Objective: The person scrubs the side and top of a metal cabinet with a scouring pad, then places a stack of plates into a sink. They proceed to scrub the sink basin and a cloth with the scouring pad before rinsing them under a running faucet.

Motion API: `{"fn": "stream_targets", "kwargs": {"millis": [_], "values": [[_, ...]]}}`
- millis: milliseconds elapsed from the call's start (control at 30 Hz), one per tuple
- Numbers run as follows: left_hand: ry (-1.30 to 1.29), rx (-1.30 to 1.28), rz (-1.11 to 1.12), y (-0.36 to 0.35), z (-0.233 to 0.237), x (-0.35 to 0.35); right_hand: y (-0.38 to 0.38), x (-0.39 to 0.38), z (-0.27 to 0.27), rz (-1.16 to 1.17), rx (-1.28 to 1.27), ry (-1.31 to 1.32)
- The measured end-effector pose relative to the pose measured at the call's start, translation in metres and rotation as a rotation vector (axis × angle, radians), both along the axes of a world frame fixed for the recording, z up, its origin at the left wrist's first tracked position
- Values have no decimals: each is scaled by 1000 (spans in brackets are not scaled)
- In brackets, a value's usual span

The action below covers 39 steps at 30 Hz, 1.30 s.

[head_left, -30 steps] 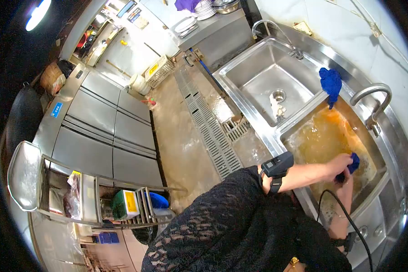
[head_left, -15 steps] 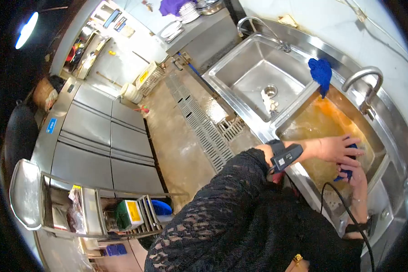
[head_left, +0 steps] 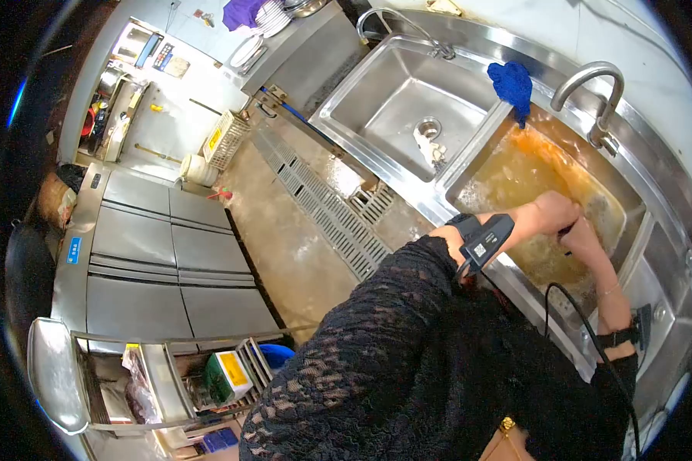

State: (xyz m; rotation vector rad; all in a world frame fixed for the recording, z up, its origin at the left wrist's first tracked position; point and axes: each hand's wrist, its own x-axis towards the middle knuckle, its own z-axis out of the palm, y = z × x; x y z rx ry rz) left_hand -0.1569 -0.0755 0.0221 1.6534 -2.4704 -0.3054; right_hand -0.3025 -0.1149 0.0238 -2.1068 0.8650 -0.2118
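Stainless-steel sink basin (head_left: 629, 192), head view, with cloudy yellow-brown water (head_left: 507, 184) beneath the hands. The left hand (head_left: 556, 211) and right hand (head_left: 586, 240) are together, closed on a dark blue cloth (head_left: 567, 230), only slivers of which show between them; how tightly cannot be told. Beyond the hands stands a gooseneck faucet (head_left: 617, 88); ahead and to their left, a bright blue cloth (head_left: 511, 83) drapes by a second basin (head_left: 384, 107).
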Motion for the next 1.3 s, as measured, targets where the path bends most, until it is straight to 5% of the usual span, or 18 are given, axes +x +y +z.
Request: {"fn": "stream_targets", "kwargs": {"millis": [67,267,333,400,500,600,667,733,767,800,833,867,933,967,1033,1133,1300], "values": [[25,78,78,-1,-3,-4,0,7,7,4,-3,273],[184,316,321,5,-25,-3,0,7,-24,82,-382,488],[198,381,348,17,7,-2,5,-4,-41,49,-624,-104],[410,346,393,16,-30,4,2,2,-55,83,-626,-71],[476,349,282,30,-11,10,7,6,-56,125,-605,24],[453,581,406,41,-20,28,10,20,-61,184,-600,-139],[727,373,484,53,-64,49,10,36,-60,238,-548,-274],[893,336,587,69,-53,72,5,54,-66,196,-482,-303],[751,-96,470,76,-87,98,-1,61,-72,154,-422,-334],[839,327,941,91,-18,90,-7,67,-86,91,-365,-296],[943,292,949,103,-35,117,-20,73,-105,92,-360,-293],[680,-91,876,120,-42,136,-35,77,-127,143,-310,-190],[450,16,1096,151,-52,185,-46,83,-137,173,-198,-5],[231,-67,1088,158,-25,178,-50,89,-148,178,-194,-3],[-11,-252,1050,179,-54,195,-61,104,-177,173,-207,21],[-76,-180,986,183,-82,194,-67,131,-197,266,-126,265],[-229,-174,1036,172,-90,195,-54,171,-236,354,-91,241]]}}
